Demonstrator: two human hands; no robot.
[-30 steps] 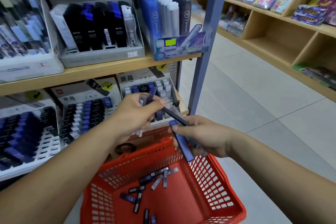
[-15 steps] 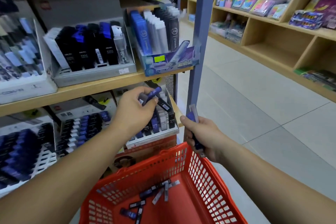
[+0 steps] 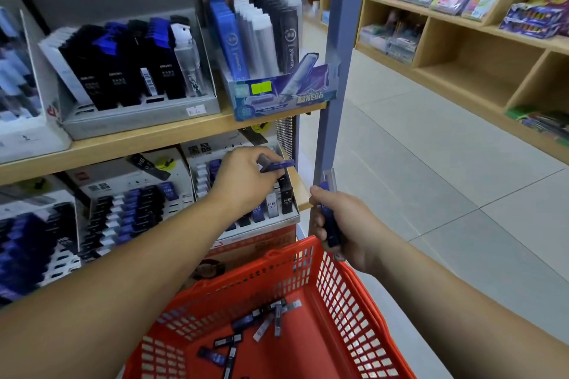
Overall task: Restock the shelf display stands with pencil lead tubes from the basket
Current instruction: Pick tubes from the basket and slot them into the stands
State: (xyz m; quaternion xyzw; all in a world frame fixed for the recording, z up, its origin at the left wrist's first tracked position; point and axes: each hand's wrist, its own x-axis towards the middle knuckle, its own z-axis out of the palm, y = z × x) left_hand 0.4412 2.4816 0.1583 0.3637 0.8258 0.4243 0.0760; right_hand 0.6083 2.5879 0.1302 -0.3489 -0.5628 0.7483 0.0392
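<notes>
- At the lower shelf, head view: left hand (image 3: 244, 181) pinches one blue lead tube (image 3: 278, 165) level above the right-hand display stand (image 3: 212, 144).
- Right hand (image 3: 349, 224) is curled round several held tubes (image 3: 332, 224), just above the red basket (image 3: 363, 311) rim.
- Loose tubes (image 3: 268, 321) lie scattered on the basket floor.

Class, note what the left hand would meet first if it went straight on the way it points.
Left hand: probably the upright tubes in the display stand just ahead; depth is unclear.
</notes>
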